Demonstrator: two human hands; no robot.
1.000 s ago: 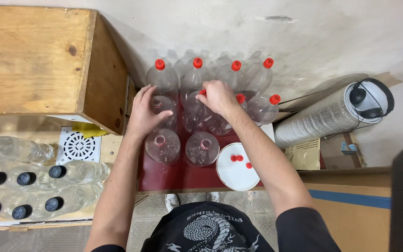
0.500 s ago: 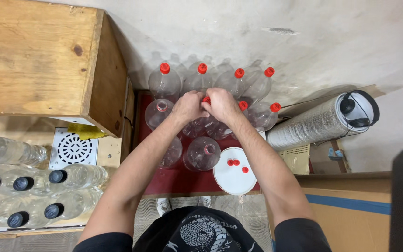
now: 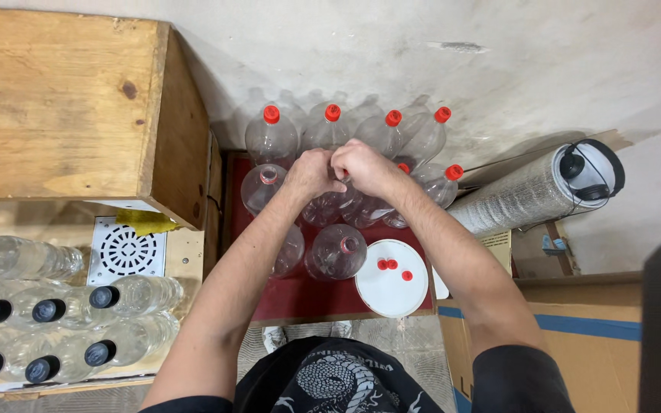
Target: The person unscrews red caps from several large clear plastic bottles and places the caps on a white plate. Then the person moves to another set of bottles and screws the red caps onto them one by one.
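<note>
Both hands meet over one clear plastic bottle in the middle of the cluster: the left hand is curled shut around its neck, and the right hand is closed over its top, where the cap would sit. The fingers hide the cap itself, so whether it is on, half on or off cannot be told.

From the head camera, that bottle stands on a dark red tray, packed between its neighbours. Behind it, against the wall, a row of capped bottles wears red caps. In front stand open bottles with no cap, one of them partly under the left forearm. Just right of these lies a white lid holding three loose red caps.

Risks, as I judge them: the bottles look empty and light and touch one another, so a sideways twist at the neck could tip the gripped one and knock over the rest. The left forearm passes just above an open bottle and could topple it. A cap started crooked could jam or slip from the fingers and fall between the bottles. The white lid reaches the tray's front edge, so a nudge could spill its caps.

To the left are a wooden crate and lying bottles with black caps; to the right a silver foil roll.
</note>
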